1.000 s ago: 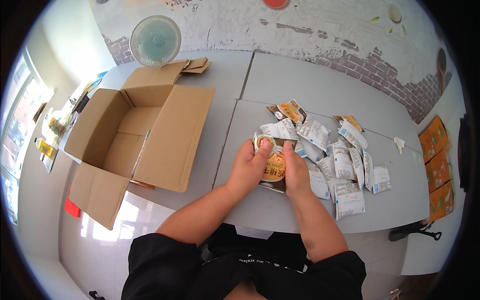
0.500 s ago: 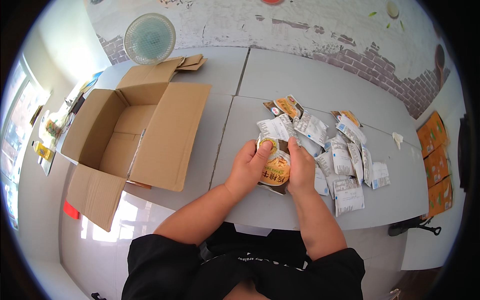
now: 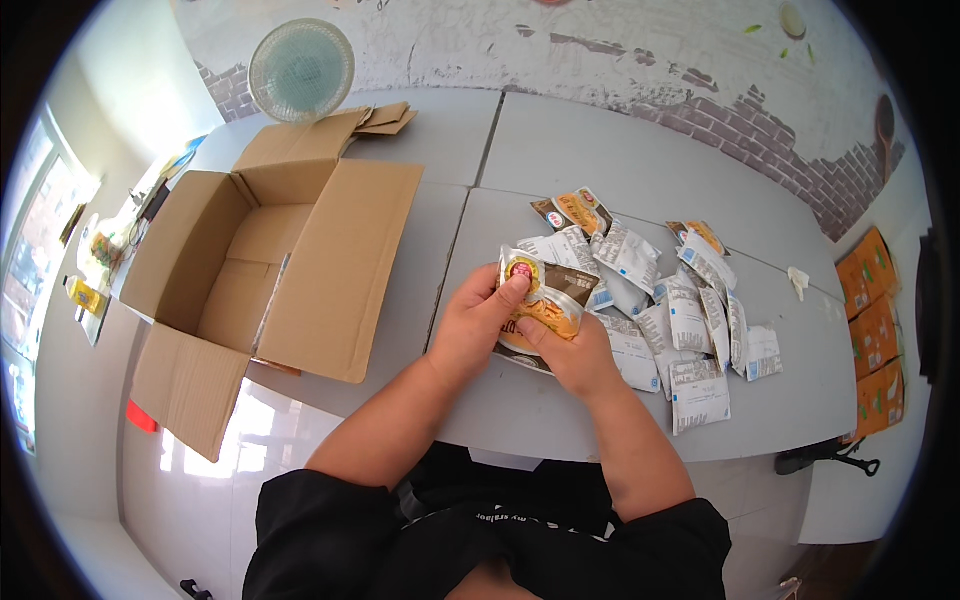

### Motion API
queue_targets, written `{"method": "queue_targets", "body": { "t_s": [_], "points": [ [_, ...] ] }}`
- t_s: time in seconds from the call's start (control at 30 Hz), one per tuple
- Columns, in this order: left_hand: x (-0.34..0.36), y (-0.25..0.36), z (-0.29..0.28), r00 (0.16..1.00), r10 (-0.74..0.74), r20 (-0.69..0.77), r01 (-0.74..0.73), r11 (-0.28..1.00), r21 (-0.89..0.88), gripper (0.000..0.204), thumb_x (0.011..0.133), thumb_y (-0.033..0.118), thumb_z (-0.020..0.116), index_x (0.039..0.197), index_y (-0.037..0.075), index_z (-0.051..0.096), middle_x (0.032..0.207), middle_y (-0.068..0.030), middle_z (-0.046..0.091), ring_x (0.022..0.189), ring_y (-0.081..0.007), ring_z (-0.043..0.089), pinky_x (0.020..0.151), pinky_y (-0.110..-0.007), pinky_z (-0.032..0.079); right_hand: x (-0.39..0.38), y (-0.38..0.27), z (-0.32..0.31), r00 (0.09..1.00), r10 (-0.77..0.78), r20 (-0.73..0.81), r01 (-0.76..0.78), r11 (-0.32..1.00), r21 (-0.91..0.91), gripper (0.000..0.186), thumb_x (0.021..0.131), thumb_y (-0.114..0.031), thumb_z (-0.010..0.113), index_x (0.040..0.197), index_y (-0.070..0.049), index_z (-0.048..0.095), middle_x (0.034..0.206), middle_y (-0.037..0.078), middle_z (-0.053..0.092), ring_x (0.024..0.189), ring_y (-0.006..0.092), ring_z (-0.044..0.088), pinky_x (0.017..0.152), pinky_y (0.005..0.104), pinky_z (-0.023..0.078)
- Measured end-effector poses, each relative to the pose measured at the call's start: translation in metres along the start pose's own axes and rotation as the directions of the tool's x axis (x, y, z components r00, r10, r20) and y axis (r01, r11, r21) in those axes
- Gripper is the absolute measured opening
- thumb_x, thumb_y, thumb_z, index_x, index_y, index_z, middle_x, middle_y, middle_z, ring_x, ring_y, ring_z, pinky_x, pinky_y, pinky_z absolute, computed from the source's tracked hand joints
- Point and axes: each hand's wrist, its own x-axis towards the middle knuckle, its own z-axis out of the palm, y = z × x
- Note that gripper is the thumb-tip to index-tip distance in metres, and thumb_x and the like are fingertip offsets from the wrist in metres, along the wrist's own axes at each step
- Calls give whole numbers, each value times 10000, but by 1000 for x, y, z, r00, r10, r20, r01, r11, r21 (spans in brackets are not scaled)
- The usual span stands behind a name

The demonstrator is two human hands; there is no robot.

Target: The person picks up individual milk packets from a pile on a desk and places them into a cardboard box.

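Both hands grip one food pouch [image 3: 566, 284], brown and orange with a pale top edge, tilted above the grey table. My left hand [image 3: 472, 322] is closed on its left side, thumb on the front near a round yellow-and-red mark. My right hand [image 3: 578, 358] is closed on the lower right part, its thumb also on the front. The other fingers are hidden behind the pouch. Just beyond and to the right lies a loose pile of similar pouches, mostly white backs up, such as one white pouch [image 3: 699, 394]. A brown-and-orange pouch [image 3: 578, 212] lies face up at the far side.
An open cardboard box [image 3: 350, 270] stands at the left with its flaps spread, its inside bare. Behind it are flat cardboard pieces [image 3: 388, 118] and a fan [image 3: 302, 70]. Orange boxes [image 3: 868, 300] are stacked beyond the table's right end. A crumpled white scrap [image 3: 797, 281] lies nearby.
The pouch has tilted, its top leaning left. My right hand has shifted down and left, bringing its thumb across the pouch's front. The pile and the box stay as they were.
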Motion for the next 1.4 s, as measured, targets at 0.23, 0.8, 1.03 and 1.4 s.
{"method": "queue_targets", "body": {
  "t_s": [0.23, 0.8, 1.03, 1.4],
  "points": [
    [4, 18, 5, 985, -154, 79, 164, 977, -134, 351, 977, 273, 570, 1138, -38, 547, 1048, -116, 640, 957, -161, 623, 824, -303, 522, -5, 10, 3, 999, -43, -14, 45, 983, 179, 318, 897, -226, 677, 1131, -12, 644, 1053, 77, 685, 958, 148, 632, 839, 304, 503],
    [-5, 23, 9, 985, -175, 5, 175, 985, -4, 380, 987, 334, 549, 1077, -33, 590, 963, -97, 658, 870, -139, 639, 751, -288, 539, -7, 17, 5, 992, -54, 115, 19, 958, 286, 314, 924, -178, 650, 1175, 5, 610, 1100, 71, 660, 999, 134, 606, 868, 292, 496],
    [-3, 17, 1, 977, -160, -139, 158, 987, -25, 375, 993, 349, 533, 964, -16, 615, 904, -93, 664, 783, -138, 636, 693, -281, 533, -10, 14, 9, 983, -78, 165, 24, 951, 308, 323, 916, -175, 661, 1177, 9, 610, 1103, 76, 662, 997, 138, 610, 872, 298, 499],
    [-1, 20, 6, 975, -209, -75, 203, 976, -80, 329, 975, 291, 570, 1064, -25, 580, 959, -111, 660, 841, -157, 650, 731, -276, 539, -7, 15, 4, 983, 10, 182, -71, 939, 336, 346, 928, -225, 648, 1185, 4, 608, 1127, 75, 649, 1037, 144, 597, 898, 303, 482]
  ]
}}
